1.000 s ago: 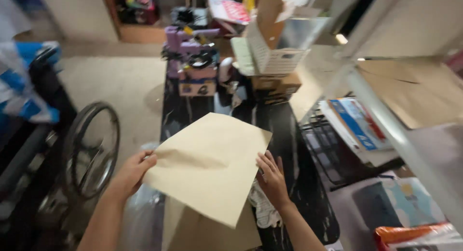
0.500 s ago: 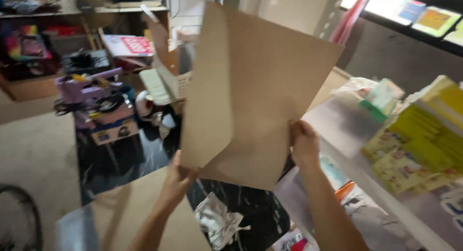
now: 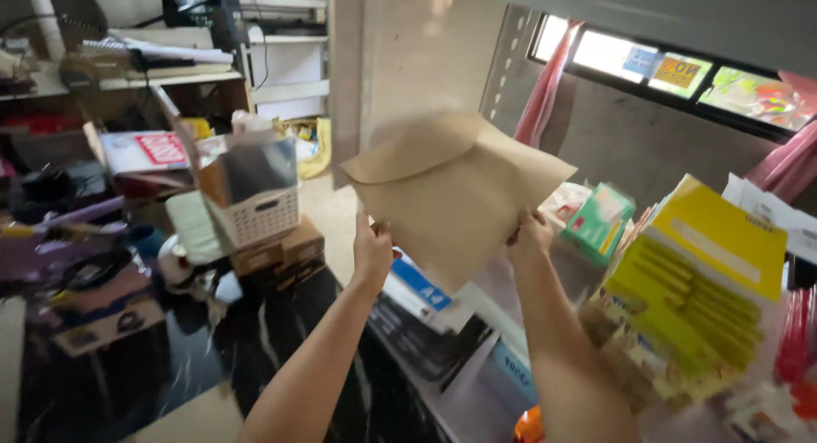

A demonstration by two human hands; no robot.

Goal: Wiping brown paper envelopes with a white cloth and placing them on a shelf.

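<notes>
I hold a large sheet of brown paper (image 3: pixel 455 188) up in front of me, its top edge curling over to the left. My left hand (image 3: pixel 371 251) grips its lower left edge. On the lower right edge my right hand (image 3: pixel 529 237) pinches the sheet. The paper hangs above a shelf stacked with paper packs.
A yellow pad stack (image 3: pixel 698 273) and a green packet (image 3: pixel 600 222) sit on the shelf at right. Blue-and-white paper reams (image 3: pixel 417 294) lie below the hands. A white basket (image 3: pixel 259 213) on cardboard boxes (image 3: pixel 277 251) stands left, over a dark glossy counter (image 3: pixel 221 358).
The view has swung up and to the right. Both hands have lifted the brown sheet from over the dark counter up toward the shelf, and its top now curls over.
</notes>
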